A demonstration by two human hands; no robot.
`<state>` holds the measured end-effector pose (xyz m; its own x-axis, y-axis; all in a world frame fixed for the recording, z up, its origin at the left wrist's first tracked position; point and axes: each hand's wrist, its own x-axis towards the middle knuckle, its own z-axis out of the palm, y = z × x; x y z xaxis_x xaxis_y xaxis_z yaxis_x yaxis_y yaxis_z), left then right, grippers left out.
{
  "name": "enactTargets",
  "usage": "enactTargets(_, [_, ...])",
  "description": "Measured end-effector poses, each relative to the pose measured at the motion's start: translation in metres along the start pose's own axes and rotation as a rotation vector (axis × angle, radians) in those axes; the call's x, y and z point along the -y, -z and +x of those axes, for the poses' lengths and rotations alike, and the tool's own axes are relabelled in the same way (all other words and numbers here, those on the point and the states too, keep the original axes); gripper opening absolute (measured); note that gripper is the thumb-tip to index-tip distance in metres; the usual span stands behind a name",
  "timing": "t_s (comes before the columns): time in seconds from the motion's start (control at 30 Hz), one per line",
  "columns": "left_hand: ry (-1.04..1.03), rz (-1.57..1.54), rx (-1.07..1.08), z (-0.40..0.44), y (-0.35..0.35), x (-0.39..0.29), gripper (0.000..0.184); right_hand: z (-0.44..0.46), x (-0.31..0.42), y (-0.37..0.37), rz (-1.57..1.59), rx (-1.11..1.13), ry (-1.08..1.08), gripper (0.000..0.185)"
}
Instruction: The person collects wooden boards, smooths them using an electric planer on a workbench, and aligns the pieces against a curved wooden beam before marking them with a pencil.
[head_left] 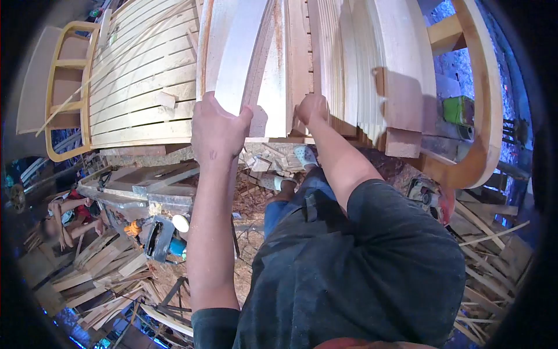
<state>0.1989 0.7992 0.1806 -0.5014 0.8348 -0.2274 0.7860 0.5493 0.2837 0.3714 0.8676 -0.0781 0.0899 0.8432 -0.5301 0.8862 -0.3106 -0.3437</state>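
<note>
At eleven o'clock, the left hand (221, 125) clasps a pale board (239, 58) across its near end, seemingly steadying it; at one, the right hand (313, 109) curls beside stacked planks (350, 70), its grasp unclear.

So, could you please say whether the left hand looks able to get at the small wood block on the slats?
Probably yes: the small wood block lies beside the left hand, with only slats between, though that hand would likely first have to let go of the pale board.
</note>
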Motion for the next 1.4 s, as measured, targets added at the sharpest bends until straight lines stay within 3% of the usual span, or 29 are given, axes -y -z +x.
enactTargets(0.17, [-0.010, 0.009, 0.015, 0.002, -0.003, 0.003, 0.066, 0.000, 0.003, -0.003, -0.037, -0.135, 0.102, 0.041])
enactTargets(0.27, [0.006, -0.009, 0.023, 0.000, 0.002, -0.002, 0.065, -0.012, -0.010, 0.000, 0.255, -0.303, 0.088, 0.041])
enactTargets(0.37, [0.000, -0.019, 0.013, 0.002, -0.001, 0.001, 0.064, -0.016, -0.028, 0.007, 0.311, -0.213, 0.012, 0.032])
enactTargets(0.57, [-0.039, -0.054, -0.047, 0.002, -0.005, 0.004, 0.065, -0.017, -0.041, 0.025, 0.233, -0.248, 0.035, 0.057])
enactTargets(0.67, [-0.009, -0.017, 0.031, 0.002, -0.001, 0.002, 0.064, -0.021, -0.038, 0.044, 0.105, -0.451, -0.085, 0.072])
enactTargets(0.7, [-0.011, -0.021, 0.029, 0.002, -0.001, 0.002, 0.064, -0.017, -0.041, 0.051, 0.148, -0.392, -0.171, 0.084])
enactTargets(0.8, [-0.019, -0.020, 0.023, 0.003, -0.004, 0.004, 0.064, -0.011, -0.048, 0.050, 0.184, -0.372, -0.254, 0.094])
enactTargets(0.9, [-0.026, -0.002, 0.017, 0.004, -0.003, 0.004, 0.063, -0.014, -0.038, 0.055, 0.127, -0.323, -0.319, 0.094])
enactTargets(1.2, [-0.058, -0.026, -0.055, 0.004, -0.007, 0.007, 0.066, 0.005, -0.025, 0.066, -0.151, -0.204, -0.083, 0.085])
enactTargets(1.3, [-0.038, -0.020, -0.027, 0.002, -0.006, 0.005, 0.065, 0.013, -0.019, 0.071, -0.108, -0.092, -0.166, 0.084])
enactTargets(1.4, [-0.010, -0.008, 0.014, 0.001, -0.001, 0.002, 0.064, 0.020, -0.021, 0.064, -0.070, -0.099, -0.105, 0.079])
